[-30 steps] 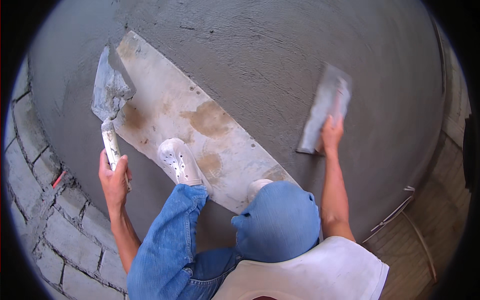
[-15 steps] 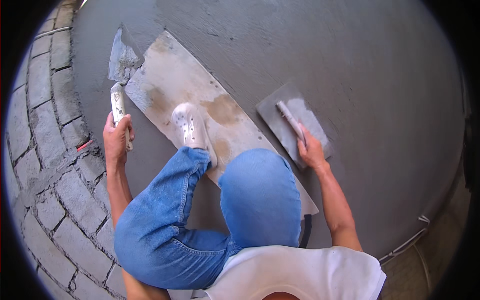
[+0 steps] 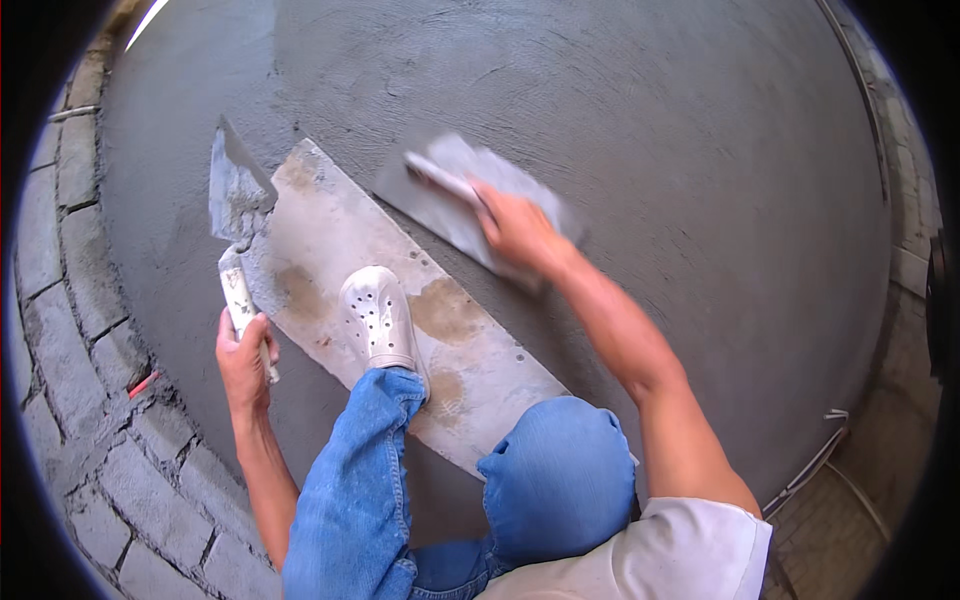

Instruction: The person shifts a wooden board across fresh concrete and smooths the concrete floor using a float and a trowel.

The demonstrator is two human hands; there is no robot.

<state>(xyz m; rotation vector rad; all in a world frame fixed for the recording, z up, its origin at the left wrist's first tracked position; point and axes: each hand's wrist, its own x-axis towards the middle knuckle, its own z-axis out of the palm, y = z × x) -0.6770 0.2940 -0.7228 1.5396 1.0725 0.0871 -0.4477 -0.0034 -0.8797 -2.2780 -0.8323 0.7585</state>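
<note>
My left hand (image 3: 246,355) is closed round the pale handle of a pointed brick trowel (image 3: 238,190). Its blade carries some grey mortar and lies by the far left end of a long board (image 3: 450,365). On the right, my right hand (image 3: 515,225) grips the bar handle of a flat rectangular plastering trowel (image 3: 490,170), blurred by motion. This tool rests on the wet grey cement floor (image 3: 720,220), just beyond the board's far edge. My left foot, in a white clog (image 3: 378,315), stands on the board.
Rough block masonry (image 3: 75,340) runs along the left side, with a short red piece (image 3: 143,385) sticking out beside it. A thin cable or rod (image 3: 810,480) lies at the lower right, near more blocks (image 3: 908,200) along the right edge.
My right hand has swept the plastering trowel far and left over the cement. The left hand still holds the brick trowel, now appearing lower in view. My view has shifted.
</note>
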